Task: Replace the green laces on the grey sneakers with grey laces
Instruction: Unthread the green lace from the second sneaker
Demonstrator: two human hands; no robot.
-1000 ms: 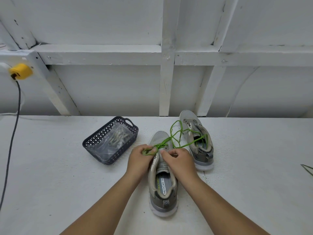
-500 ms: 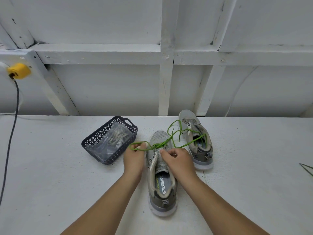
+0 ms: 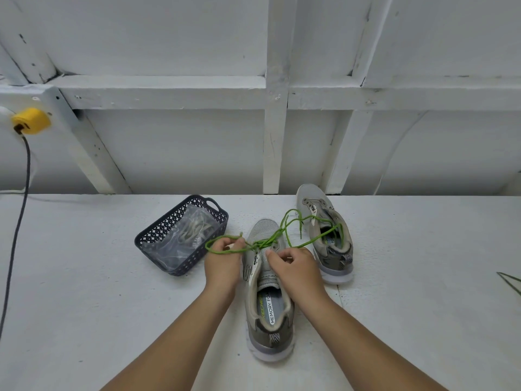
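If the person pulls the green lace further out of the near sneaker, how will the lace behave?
The green lace probably stays floppy: it already droops in loose loops over both shoes. It may snag, since strands cross near the left hand. The near sneaker could slide unless the right hand steadies it.

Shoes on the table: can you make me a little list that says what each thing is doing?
near sneaker: on the table, green lace partly pulled out
far sneaker: beside it, green lace end draped across
left hand: pinches a loop of the green lace
right hand: fingers curled on the near sneaker's eyelets
basket: left of the shoes, holds a clear bag of pale laces
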